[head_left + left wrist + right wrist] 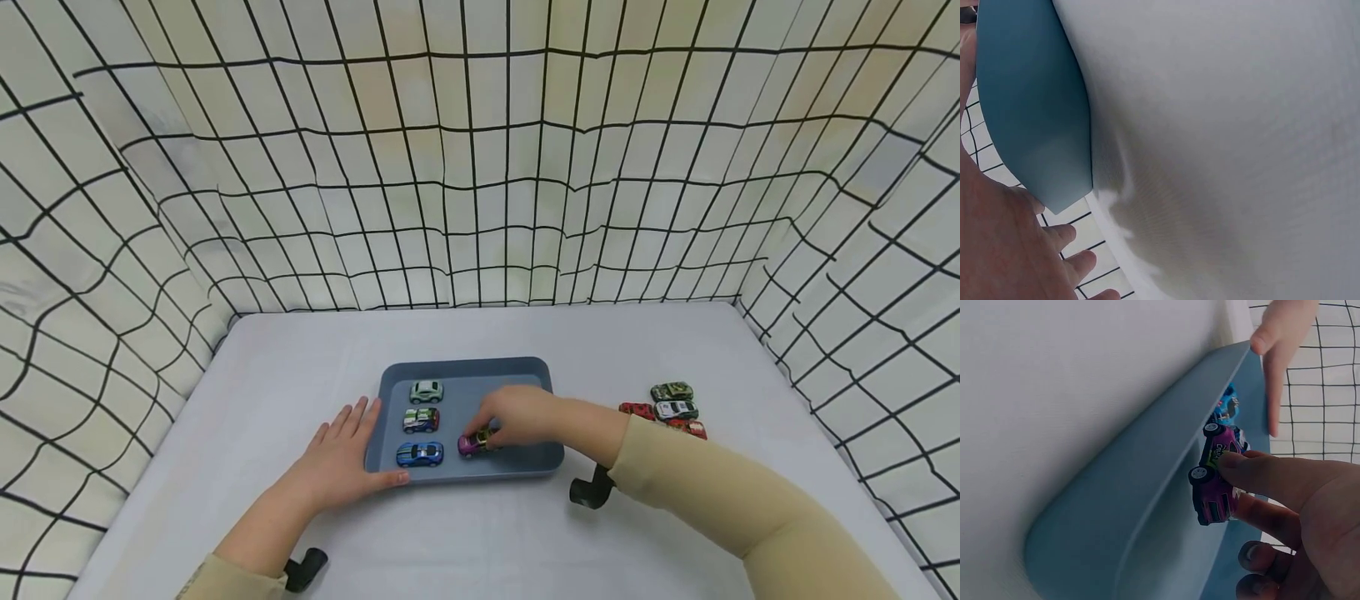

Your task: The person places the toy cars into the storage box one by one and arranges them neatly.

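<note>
My right hand (521, 415) pinches a purple toy car (1215, 490) between thumb and fingers, over the right half of a blue-grey tray (498, 382). In the right wrist view the car's wheels and side show, while part of its body is hidden behind the thumb. My left hand (333, 458) lies at the tray's left end, fingers spread and straight, its thumb along the near left corner. Down the tray's left half stand a pale green toy car (426, 392), a white, green and blue toy car (422, 420) and a blue toy car (420, 454).
Right of the tray, a cluster of toy cars sits on the white table (300, 350): a green one (672, 391), a white one (677, 409) and two red ones (636, 409). Black netting (506, 179) over pale sheeting rises behind and at both sides.
</note>
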`<state>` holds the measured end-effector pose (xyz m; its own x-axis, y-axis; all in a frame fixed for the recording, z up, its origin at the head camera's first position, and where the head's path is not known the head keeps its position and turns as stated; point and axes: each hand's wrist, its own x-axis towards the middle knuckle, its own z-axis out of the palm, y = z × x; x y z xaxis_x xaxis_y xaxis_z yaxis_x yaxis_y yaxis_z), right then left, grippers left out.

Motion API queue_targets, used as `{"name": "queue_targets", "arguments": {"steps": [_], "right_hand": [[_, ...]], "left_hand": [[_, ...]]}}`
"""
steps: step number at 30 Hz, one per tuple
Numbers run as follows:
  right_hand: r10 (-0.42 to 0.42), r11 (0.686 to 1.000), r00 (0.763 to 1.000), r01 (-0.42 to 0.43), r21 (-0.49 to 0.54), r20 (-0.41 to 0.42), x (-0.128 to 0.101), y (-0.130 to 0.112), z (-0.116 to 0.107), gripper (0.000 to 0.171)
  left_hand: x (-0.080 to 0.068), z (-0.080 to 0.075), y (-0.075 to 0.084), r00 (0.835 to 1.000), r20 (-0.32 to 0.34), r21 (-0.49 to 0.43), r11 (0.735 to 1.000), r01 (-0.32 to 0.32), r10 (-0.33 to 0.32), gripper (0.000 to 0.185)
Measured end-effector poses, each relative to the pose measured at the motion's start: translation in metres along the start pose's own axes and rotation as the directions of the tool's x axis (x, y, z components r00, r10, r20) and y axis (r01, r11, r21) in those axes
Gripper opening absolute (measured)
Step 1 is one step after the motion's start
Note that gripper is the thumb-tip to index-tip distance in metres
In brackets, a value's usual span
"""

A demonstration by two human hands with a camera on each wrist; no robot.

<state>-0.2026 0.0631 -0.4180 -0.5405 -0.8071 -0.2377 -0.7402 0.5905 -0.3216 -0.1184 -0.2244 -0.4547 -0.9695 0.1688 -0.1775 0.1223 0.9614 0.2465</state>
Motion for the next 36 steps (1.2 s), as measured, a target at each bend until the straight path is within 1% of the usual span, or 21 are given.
{"name": "queue_targets", "arguments": {"steps": [7,15,20,26,30,36], "right_hand": [[0.003,1.0,1.0,-0.003,-0.023,0.004,0.004,0.0,0.008,0.035],[0.004,0.999,1.0,-0.003,-0.034,0.02,0.007,-0.002,0.013,0.038],[0.005,0.999,1.0,-0.004,-0.034,0.029,0.008,-0.001,0.016,0.039],[-0.008,1.0,0.999,0.009,-0.022,0.044,0.008,0.0,0.015,0.039],[-0.019,1.0,0.999,0.02,-0.018,0.047,0.008,0.0,0.013,0.038],[-0.041,0.999,0.998,0.042,-0.029,0.049,0.009,0.001,0.013,0.037]], "left_hand": [[0.0,-0.001,0.001,1.0,-0.004,-0.001,1.0,0.0,0.0,0.128],[-0.003,-0.005,0.005,1.0,0.006,-0.012,1.0,0.006,-0.006,0.127],[-0.001,-0.003,0.002,1.0,-0.007,-0.023,1.0,0.0,0.0,0.127],[-0.001,-0.003,0.002,1.0,-0.016,-0.03,1.0,-0.003,0.002,0.127],[-0.002,-0.005,0.004,1.0,-0.01,-0.026,1.0,0.001,-0.002,0.126],[-0.002,-0.004,0.004,1.0,0.004,-0.007,1.0,0.001,-0.001,0.127]]}}
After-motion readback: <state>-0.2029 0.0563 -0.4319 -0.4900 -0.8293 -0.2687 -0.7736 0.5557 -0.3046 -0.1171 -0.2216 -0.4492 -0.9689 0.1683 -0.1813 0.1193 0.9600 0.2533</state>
